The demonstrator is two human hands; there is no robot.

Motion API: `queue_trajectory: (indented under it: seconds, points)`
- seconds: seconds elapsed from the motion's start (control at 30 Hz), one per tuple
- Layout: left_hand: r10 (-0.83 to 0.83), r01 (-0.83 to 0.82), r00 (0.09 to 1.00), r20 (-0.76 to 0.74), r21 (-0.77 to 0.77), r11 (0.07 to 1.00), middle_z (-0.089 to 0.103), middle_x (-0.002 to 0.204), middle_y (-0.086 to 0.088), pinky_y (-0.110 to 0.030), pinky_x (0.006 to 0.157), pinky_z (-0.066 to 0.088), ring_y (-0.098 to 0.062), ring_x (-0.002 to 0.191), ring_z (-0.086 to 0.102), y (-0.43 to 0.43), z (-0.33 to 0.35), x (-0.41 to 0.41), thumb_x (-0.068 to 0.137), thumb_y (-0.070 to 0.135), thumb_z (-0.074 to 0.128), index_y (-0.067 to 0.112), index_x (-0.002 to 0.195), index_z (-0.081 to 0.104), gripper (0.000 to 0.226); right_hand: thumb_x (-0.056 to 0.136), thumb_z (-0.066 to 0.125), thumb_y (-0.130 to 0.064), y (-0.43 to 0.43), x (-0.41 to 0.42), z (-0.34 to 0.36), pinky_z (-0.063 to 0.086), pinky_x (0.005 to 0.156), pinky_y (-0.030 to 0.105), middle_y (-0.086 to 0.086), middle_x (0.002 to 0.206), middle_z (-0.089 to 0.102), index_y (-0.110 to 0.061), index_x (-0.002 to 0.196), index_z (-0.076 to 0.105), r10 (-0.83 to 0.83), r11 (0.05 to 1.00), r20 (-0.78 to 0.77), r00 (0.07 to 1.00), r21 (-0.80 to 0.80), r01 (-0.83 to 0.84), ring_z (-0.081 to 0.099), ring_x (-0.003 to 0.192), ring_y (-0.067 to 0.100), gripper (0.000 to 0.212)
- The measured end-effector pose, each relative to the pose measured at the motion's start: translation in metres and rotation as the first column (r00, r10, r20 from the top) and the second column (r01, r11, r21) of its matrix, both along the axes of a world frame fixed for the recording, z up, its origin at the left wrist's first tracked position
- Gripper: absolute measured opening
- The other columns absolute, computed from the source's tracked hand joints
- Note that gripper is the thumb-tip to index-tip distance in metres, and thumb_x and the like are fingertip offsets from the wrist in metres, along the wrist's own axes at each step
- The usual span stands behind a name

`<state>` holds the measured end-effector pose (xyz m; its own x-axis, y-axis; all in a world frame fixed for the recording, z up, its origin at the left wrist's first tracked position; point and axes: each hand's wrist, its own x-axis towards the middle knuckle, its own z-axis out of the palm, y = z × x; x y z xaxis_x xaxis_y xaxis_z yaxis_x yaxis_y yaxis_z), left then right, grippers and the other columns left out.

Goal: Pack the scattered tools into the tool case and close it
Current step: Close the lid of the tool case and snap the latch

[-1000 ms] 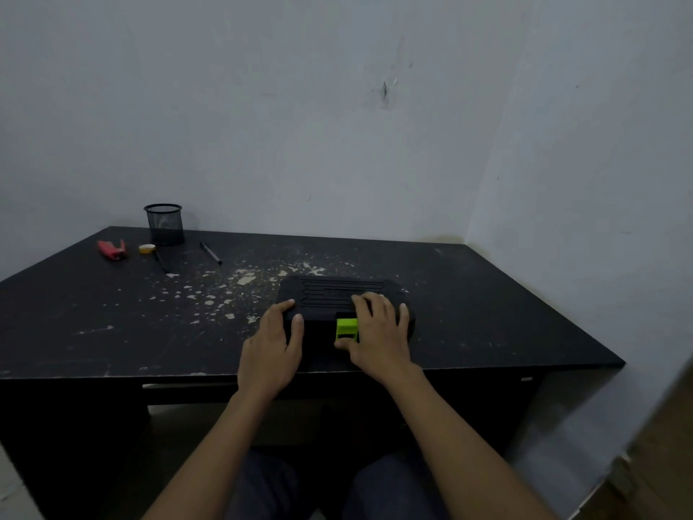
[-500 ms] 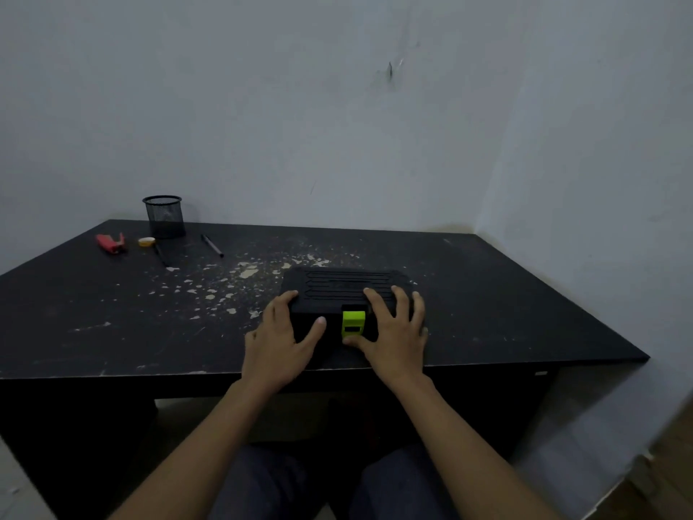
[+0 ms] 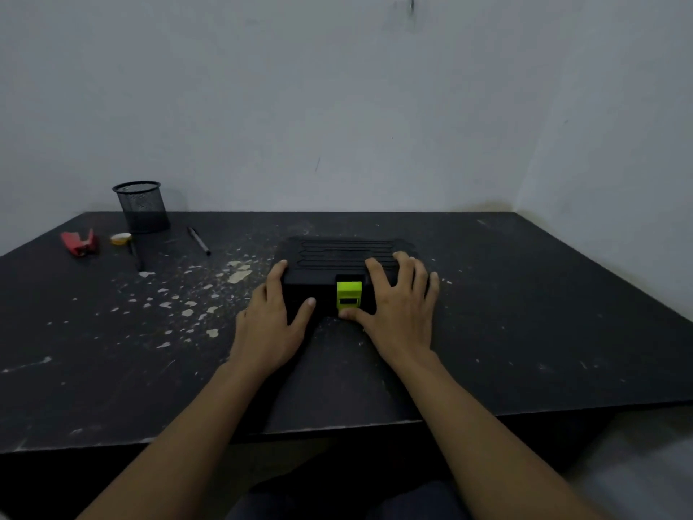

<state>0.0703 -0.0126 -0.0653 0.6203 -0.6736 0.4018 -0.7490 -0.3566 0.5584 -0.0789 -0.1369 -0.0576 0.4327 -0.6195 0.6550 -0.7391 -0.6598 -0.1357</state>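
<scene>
Right hand (image 3: 401, 313) on ribbed black case (image 3: 337, 257), boxy green latch (image 3: 348, 296)

L hand (image 3: 270, 324): palm down, fingers straight toward 12, thumb splayed toward 2.
R hand (image 3: 399, 313): palm down, fingers spread flat toward 12, thumb out toward 9.
Forearms: bare, extended fwd from 6, converging.

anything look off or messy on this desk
Yes. Pale flecks are scattered over the black desk left of the tool case, like chipped paint or debris. Also, a red item, maybe a tool, lies by the mesh cup while the case's lid is down.
</scene>
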Motion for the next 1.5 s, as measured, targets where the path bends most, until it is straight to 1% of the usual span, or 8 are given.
queue_trajectory:
  seconds: [0.2,0.33,0.5,0.73,0.9,1.07,1.3,1.5]
  points:
    - [-0.008,0.008,0.998,0.058,0.005,1.000,0.045,0.141,-0.020,-0.056,0.098,0.042,-0.040,0.121,0.050,-0.037,0.002,0.027,0.094,0.054,0.047,0.034,0.150,0.006,0.072,0.063,0.076,-0.067,-0.033,0.031,0.002,0.041,0.094,0.052,0.016,0.131,0.047,-0.022,0.128,0.050,-0.028,0.991,0.012,1.000,-0.134,0.029,0.042,0.112,0.034,0.083]
    - [-0.012,0.011,0.995,0.094,0.016,1.000,0.050,0.135,-0.022,-0.054,0.094,0.045,-0.038,0.113,0.055,-0.065,0.000,0.049,0.095,0.053,0.045,0.038,0.150,0.002,0.071,0.064,0.078,-0.062,-0.059,0.052,0.005,0.043,0.077,0.043,0.012,0.114,0.049,-0.020,0.122,0.048,-0.049,0.989,0.016,0.999,-0.141,0.051,0.045,0.094,0.028,0.078]
    - [0.039,-0.043,0.991,0.129,0.025,0.999,0.055,0.126,-0.023,-0.056,0.090,0.046,-0.042,0.108,0.056,-0.102,-0.003,0.076,0.096,0.052,0.042,0.039,0.150,-0.002,0.071,0.066,0.081,-0.055,-0.094,0.084,0.000,0.044,0.067,0.038,0.010,0.104,0.056,-0.017,0.126,0.046,0.010,0.996,0.004,1.000,-0.089,-0.010,0.053,0.087,0.027,0.079]
    - [0.110,-0.121,0.982,0.156,0.064,0.991,0.053,0.133,-0.021,-0.056,0.095,0.040,-0.042,0.116,0.052,-0.141,-0.004,0.102,0.098,0.052,0.038,0.037,0.151,-0.008,0.071,0.076,0.080,-0.039,-0.128,0.116,-0.001,0.048,0.073,0.037,0.010,0.102,0.060,-0.013,0.134,0.042,0.110,0.994,0.028,0.993,0.008,-0.111,0.054,0.092,0.027,0.074]
    - [0.171,-0.188,0.975,0.144,0.114,0.976,0.053,0.134,-0.019,-0.056,0.099,0.036,-0.041,0.121,0.049,-0.159,-0.002,0.111,0.101,0.049,0.032,0.036,0.150,-0.021,0.073,0.088,0.069,-0.018,-0.147,0.129,-0.004,0.050,0.070,0.038,0.008,0.099,0.058,-0.012,0.127,0.037,0.169,0.985,0.047,0.985,0.038,-0.171,0.056,0.088,0.025,0.051]
    - [0.256,-0.255,0.966,0.026,0.226,0.940,0.038,0.152,-0.013,-0.052,0.110,0.024,-0.033,0.142,0.028,-0.165,0.000,0.115,0.104,0.041,0.021,0.029,0.148,-0.029,0.068,0.095,0.054,-0.028,-0.152,0.131,-0.006,0.037,0.065,0.035,0.004,0.097,0.057,-0.015,0.117,0.043,0.197,0.976,-0.018,0.980,0.097,-0.194,0.054,0.086,0.024,0.028]
    - [0.187,-0.186,0.982,0.038,0.414,0.891,0.006,0.164,-0.008,-0.047,0.120,0.006,-0.027,0.150,0.003,-0.156,-0.004,0.105,0.098,0.058,0.015,0.008,0.151,-0.019,0.081,0.098,0.041,-0.034,-0.138,0.124,-0.013,0.041,0.074,0.039,0.002,0.097,0.055,-0.017,0.105,0.048,0.214,0.959,-0.059,0.975,0.202,-0.198,0.053,0.088,0.024,0.019]
    - [0.117,-0.144,0.989,0.086,0.485,0.863,-0.003,0.165,-0.003,-0.051,0.120,-0.002,-0.026,0.150,-0.005,-0.133,0.000,0.080,0.096,0.060,0.007,0.022,0.156,0.003,0.071,0.099,0.036,-0.034,-0.110,0.101,-0.007,0.041,0.086,0.041,0.005,0.110,0.056,-0.015,0.108,0.052,0.232,0.938,-0.082,0.969,0.283,-0.201,0.051,0.100,0.024,0.027]
